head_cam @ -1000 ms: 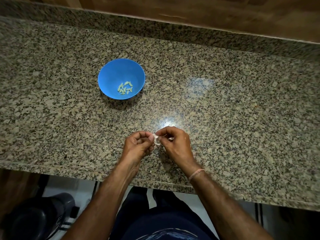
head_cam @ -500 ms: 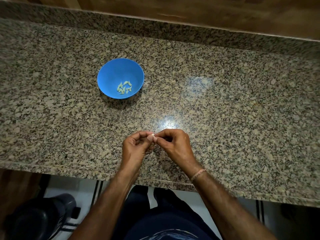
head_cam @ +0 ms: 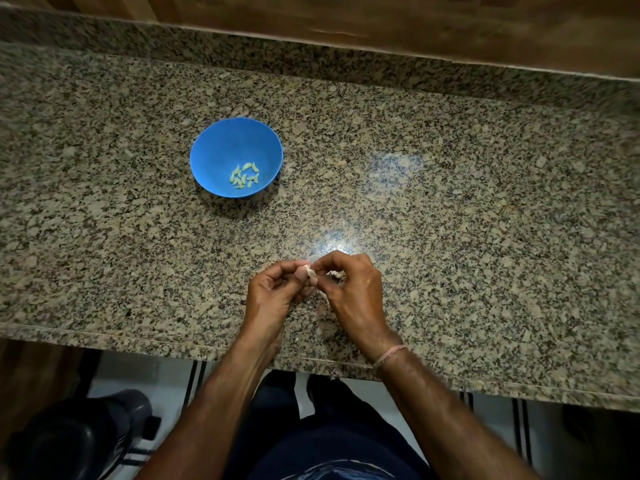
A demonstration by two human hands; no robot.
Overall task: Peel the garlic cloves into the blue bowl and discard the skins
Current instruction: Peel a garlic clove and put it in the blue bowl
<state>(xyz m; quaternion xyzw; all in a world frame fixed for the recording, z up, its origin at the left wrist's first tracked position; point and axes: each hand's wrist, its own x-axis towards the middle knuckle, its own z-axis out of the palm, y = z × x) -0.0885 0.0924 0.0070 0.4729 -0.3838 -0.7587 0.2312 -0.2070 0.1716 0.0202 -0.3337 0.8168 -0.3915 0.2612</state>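
Observation:
A blue bowl stands on the speckled granite counter, far left of my hands, and holds several peeled garlic cloves. Near the counter's front edge my left hand pinches a small pale garlic clove between thumb and fingertips. My right hand meets it from the right and pinches the same clove's skin. A whitish bit of garlic or skin shows under my right fingers. The two hands touch at the clove.
A raised granite ledge and a wooden wall run along the back. Below the counter edge on the left stands a dark bin-like object on a pale floor. My dark clothing fills the bottom middle.
Both hands stay together on the clove and shift only slightly. A curled strip of skin seen between the fingers a second ago no longer shows.

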